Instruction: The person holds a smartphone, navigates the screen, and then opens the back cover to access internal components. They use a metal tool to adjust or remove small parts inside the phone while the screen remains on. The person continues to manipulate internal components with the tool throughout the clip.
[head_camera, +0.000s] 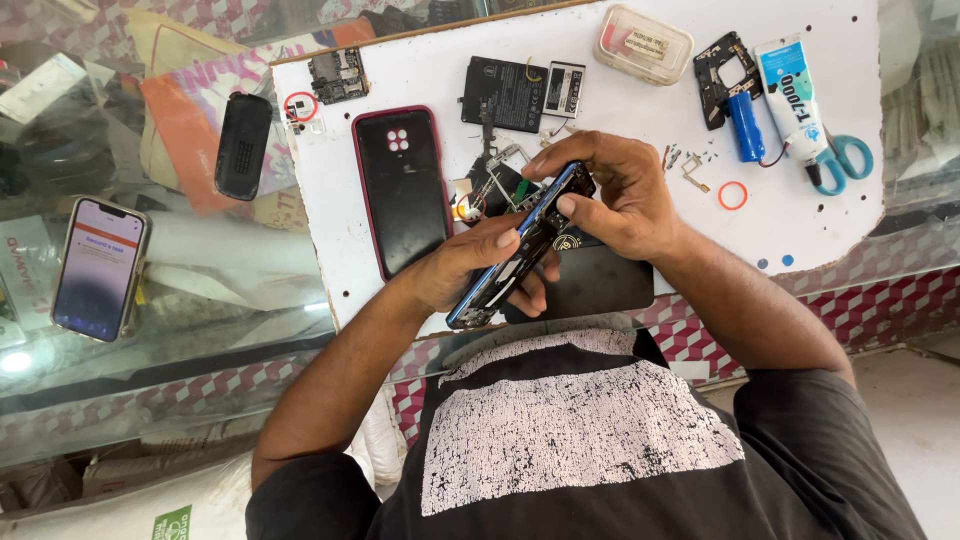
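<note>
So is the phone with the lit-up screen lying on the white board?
No, the lit phone lies on the glass counter, off the white board.

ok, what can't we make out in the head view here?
- Opened phone: held edge-on, so its insides are mostly out of sight; left hand and right hand cover much of it.
- Screws on the white board: too small to count.
- Dark pad: partly under both hands.
</note>
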